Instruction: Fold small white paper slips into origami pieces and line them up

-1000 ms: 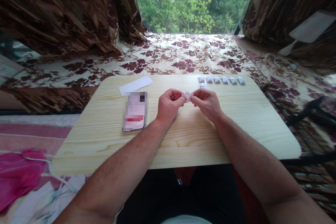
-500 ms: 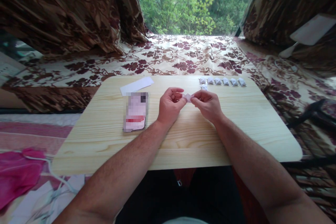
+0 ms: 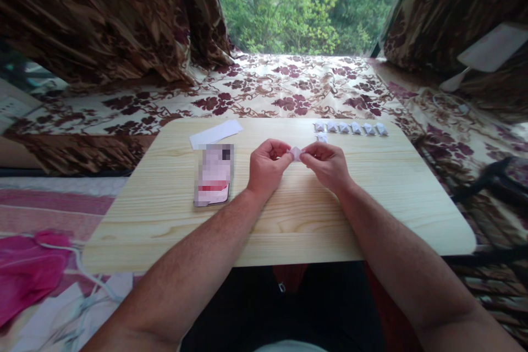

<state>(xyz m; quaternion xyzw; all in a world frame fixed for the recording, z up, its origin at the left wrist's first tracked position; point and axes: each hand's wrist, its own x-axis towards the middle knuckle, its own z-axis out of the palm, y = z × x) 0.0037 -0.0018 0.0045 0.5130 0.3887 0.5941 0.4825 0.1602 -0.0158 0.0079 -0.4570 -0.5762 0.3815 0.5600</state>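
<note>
Between my two hands is a small folded paper piece point(image 3: 296, 153), white to pale lilac, held just above the middle of the table. My left hand point(image 3: 268, 164) pinches its left side between thumb and fingers. On the right side, my right hand point(image 3: 328, 164) grips it the same way, thumb against the index finger. Its finer folds are too small to make out. Just beyond my right hand lies a similar folded paper piece point(image 3: 322, 137), partly hidden by the fingers. Behind it, several more folded paper pieces point(image 3: 344, 127) stand in a row.
A phone point(image 3: 213, 175), partly blurred out, lies left of my hands on the wooden table point(image 3: 396, 203). White paper strips point(image 3: 216, 133) rest behind it. A white lamp point(image 3: 490, 49) stands at the right, and patterned curtains point(image 3: 124, 16) flank the window. Pink cloth point(image 3: 33, 269) lies lower left.
The fingers of my left hand have curled in closer to the folded paper piece. Both hands stay in nearly the same place, and the paper remains between them.
</note>
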